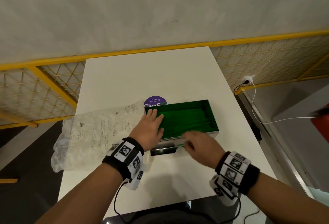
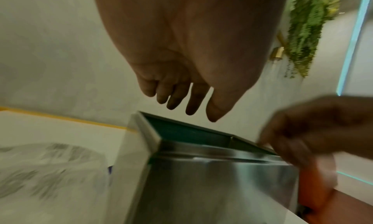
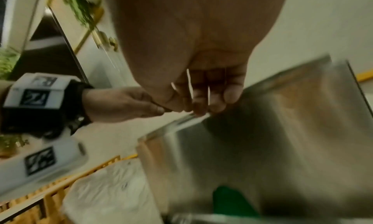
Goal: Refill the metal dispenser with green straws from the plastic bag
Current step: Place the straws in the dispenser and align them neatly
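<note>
White table (image 1: 160,74) beside yellow mesh railing | metal dispenser (image 1: 216,134) open-topped, green straws (image 1: 187,122) inside, long axis left-right | plastic bag (image 1: 92,134) left of dispenser | left hand (image 1: 151,125) flat, fingers straight on straws | right hand (image 1: 199,145) at near rim, blurred, grip unclear.

Left hand (image 1: 150,125) palm-down, fingers (image 1: 154,112) straight and close together, thumb spread toward body. Right hand (image 1: 199,146) motion-blurred, palm-down, fingers (image 3: 232,93) loosely curled, tips pointing left; grip unclear. Both forearms bare, reaching forward, converging. Each wrist wears black band (image 1: 131,156) with white blocks bearing black-and-white markers; thin black cable trails from each.
</note>
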Available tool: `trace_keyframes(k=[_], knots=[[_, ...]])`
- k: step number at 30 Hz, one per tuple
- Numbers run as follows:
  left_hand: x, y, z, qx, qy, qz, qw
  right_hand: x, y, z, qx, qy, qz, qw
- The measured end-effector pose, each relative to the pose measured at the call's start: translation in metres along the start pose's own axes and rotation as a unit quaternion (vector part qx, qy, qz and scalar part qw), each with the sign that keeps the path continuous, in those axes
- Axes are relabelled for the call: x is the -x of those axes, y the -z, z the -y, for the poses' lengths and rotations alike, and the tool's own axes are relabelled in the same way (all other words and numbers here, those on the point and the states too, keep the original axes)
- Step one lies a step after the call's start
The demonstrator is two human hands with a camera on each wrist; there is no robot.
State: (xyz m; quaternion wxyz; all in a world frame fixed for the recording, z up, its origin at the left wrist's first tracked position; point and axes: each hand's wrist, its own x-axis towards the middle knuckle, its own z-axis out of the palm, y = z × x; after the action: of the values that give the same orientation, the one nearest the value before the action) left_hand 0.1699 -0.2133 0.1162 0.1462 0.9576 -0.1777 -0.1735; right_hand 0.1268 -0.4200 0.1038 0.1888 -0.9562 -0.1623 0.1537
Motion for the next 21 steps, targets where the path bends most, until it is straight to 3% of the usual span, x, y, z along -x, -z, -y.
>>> trace_keyframes(k=[2, 6, 9, 12, 15, 19, 21], knots=[[-0.006, -0.006, -0.015, -0.017, -0.013, 0.023, 0.999, -0.005, 0.015, -0.011, 0.044, 0.009, -0.049, 0.998], [-0.017, -0.023, -0.029, -0.024, 0.023, 0.132, 0.991, -0.027, 0.014, -0.028, 0.115, -0.074, 0.118, 0.983], [-0.024, -0.030, -0.023, -0.051, 0.036, 0.141, 0.988, -0.038, 0.007, -0.033, 0.108, -0.048, 0.160, 0.980], [-0.028, -0.031, -0.018, -0.053, 0.047, 0.114, 0.991, -0.036, 0.017, -0.031, -0.023, -0.066, 0.116, 0.991], [-0.031, -0.032, -0.021, -0.020, 0.067, 0.062, 0.996, -0.037, 0.021, -0.033, 0.001, -0.085, 0.074, 0.994], [-0.037, -0.030, -0.024, -0.044, 0.099, 0.146, 0.983, -0.047, 0.024, -0.030, 0.057, -0.101, 0.200, 0.973], [-0.037, -0.027, -0.021, -0.036, 0.100, 0.144, 0.984, -0.051, 0.027, -0.028, 0.041, -0.111, 0.219, 0.969]])
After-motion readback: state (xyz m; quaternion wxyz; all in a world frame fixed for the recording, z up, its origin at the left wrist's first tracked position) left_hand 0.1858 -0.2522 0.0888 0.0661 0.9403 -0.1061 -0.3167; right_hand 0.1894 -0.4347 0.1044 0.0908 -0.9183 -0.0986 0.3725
